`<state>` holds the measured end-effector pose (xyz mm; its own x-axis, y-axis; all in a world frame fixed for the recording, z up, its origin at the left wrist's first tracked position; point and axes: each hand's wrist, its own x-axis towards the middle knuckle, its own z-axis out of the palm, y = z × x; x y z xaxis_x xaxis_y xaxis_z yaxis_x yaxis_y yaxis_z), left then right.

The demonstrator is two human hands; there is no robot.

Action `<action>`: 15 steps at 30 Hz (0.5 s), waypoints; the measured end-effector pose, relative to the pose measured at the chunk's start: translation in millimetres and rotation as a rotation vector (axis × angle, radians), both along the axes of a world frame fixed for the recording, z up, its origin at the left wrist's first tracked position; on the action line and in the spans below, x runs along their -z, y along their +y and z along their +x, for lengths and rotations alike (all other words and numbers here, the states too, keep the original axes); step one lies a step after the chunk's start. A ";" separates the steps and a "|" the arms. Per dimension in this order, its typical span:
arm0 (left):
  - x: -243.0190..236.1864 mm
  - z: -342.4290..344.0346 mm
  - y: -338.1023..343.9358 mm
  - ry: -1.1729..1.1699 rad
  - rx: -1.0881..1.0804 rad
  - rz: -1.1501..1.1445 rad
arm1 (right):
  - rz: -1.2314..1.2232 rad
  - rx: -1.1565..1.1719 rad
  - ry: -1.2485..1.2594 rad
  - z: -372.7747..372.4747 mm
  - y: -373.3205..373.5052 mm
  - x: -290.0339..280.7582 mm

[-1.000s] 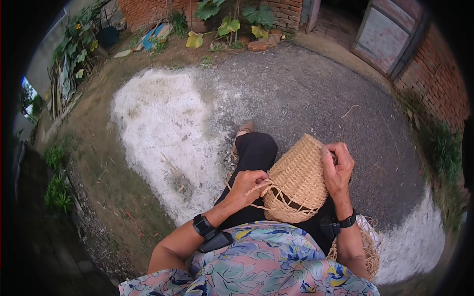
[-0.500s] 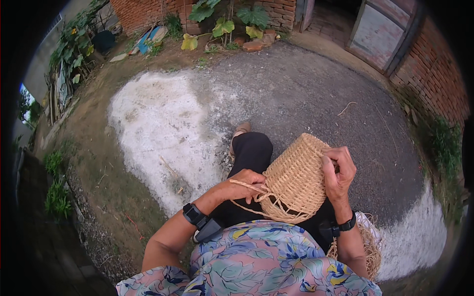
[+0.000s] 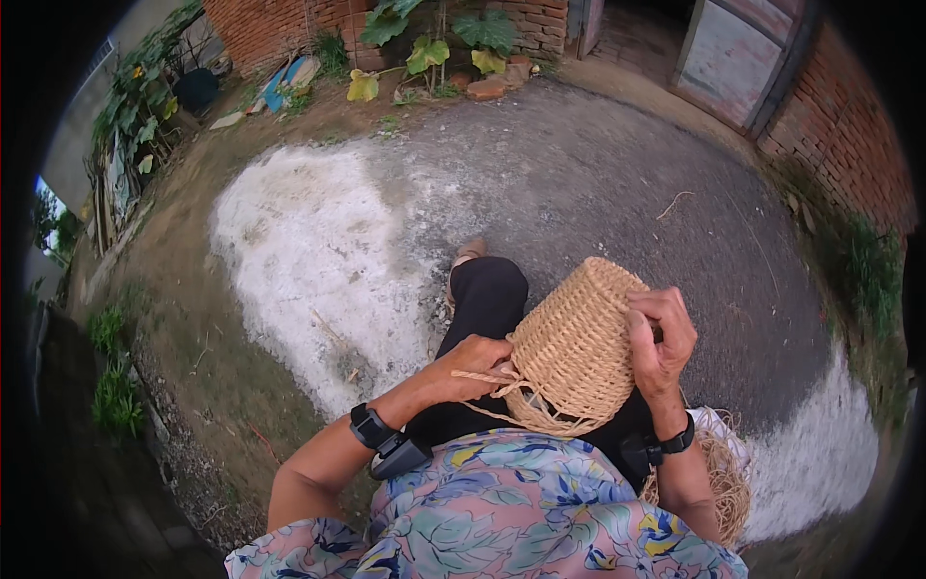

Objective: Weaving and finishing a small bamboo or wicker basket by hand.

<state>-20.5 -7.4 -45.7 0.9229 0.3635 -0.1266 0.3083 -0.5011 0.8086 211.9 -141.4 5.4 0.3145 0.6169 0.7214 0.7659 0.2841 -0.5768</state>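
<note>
A woven straw basket (image 3: 576,340) lies tilted across my lap, its closed end pointing away and its rim toward me. Along that rim run open loops and a loose braided strand (image 3: 482,377). My left hand (image 3: 475,368) is closed at the left of the rim, its fingers pinching the strand beside the loops. My right hand (image 3: 663,338) grips the basket's right side, thumb and fingers bent against the weave. Some of the left fingertips are hidden behind the basket's edge.
Beside my right forearm sits a bundle of loose straw strands (image 3: 721,473) on white cloth. A whitish patch (image 3: 309,232) covers the ground at left. Brick walls (image 3: 839,125), a door (image 3: 738,63) and leafy plants (image 3: 424,53) stand beyond the dark paving.
The basket has shifted slightly up and left in the picture. My left hand has shifted a little at the rim and still pinches the strand; the right keeps its grip.
</note>
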 end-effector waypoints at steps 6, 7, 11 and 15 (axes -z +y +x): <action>-12.3 0.2 20.6 0.200 0.160 -0.246 | 0.028 -0.036 -0.050 -1.5 -2.8 -3.3; -6.6 0.5 25.6 0.223 0.141 -0.471 | 0.031 -0.036 -0.049 -2.7 -2.2 -3.4; 2.5 1.7 35.1 0.305 0.150 -0.648 | 0.023 -0.039 -0.081 -6.2 -1.9 -6.2; -2.8 8.8 25.4 0.360 0.235 -0.134 | 0.036 -0.047 -0.134 -9.6 -3.6 -12.2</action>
